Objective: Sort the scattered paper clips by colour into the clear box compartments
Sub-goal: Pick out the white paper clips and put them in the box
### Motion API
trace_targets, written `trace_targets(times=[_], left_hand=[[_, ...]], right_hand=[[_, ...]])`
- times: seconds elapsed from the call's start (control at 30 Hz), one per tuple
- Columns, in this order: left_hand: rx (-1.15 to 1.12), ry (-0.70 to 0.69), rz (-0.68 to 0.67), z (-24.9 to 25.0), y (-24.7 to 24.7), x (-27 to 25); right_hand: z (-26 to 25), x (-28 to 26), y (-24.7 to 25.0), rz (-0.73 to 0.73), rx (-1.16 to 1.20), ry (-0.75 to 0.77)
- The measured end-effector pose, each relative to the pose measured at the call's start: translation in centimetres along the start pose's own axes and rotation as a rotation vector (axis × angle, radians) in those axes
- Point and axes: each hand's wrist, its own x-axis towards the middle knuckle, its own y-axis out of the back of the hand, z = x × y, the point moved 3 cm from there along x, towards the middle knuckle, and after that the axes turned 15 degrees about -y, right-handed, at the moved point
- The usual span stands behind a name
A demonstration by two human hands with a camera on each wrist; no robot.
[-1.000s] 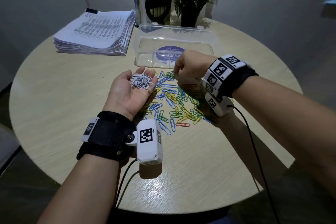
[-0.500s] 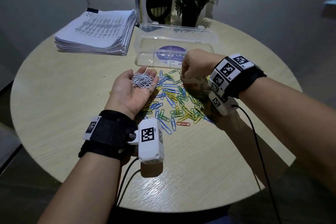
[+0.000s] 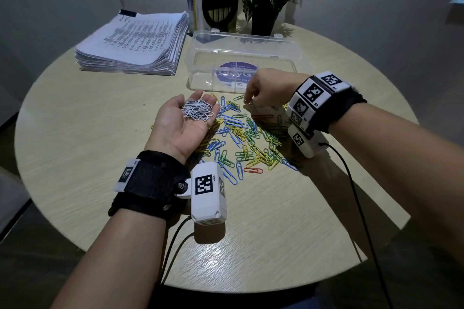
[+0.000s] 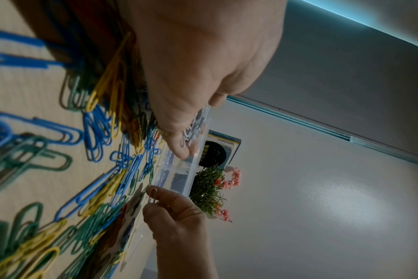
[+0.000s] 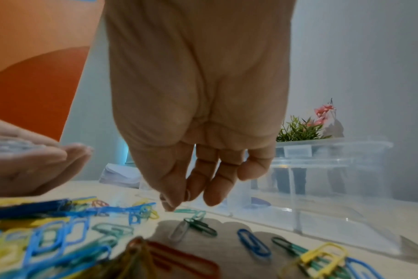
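Over the worktop (image 3: 276, 221), right hand (image 3: 270, 90) pinched one white clip (image 4: 153, 195); left hand (image 3: 183, 123) lay open, cupping white clips (image 3: 198, 111) w/ clear box (image 3: 241, 68) just behind. Imo drop it gently, palm level.

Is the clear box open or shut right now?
Open: the clear box has its lid standing up behind it, and its compartments look empty.

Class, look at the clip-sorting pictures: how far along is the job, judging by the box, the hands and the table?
Done: nothing shows in the clear box yet. In hand: the left hand, palm up, carries a heap of white clips; the right hand pinches one more pale clip. Left: blue, green, yellow and red clips lie mixed on the table.
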Motion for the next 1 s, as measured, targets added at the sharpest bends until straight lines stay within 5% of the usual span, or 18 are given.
trace_targets(times=[0.37,0.77,1.0], left_hand=[[-0.004,0.012,0.003,-0.2,-0.1,0.0],[0.015,0.012,0.009,-0.3,0.0,0.1],[0.032,0.022,0.014,-0.3,0.2,0.3]], right_hand=[[0.8,0.7,-0.8,0.013,0.067,-0.174],[-0.4,0.5,-1.3,0.069,-0.055,-0.143],[-0.9,-0.5,0.2,0.03,0.104,-0.115]])
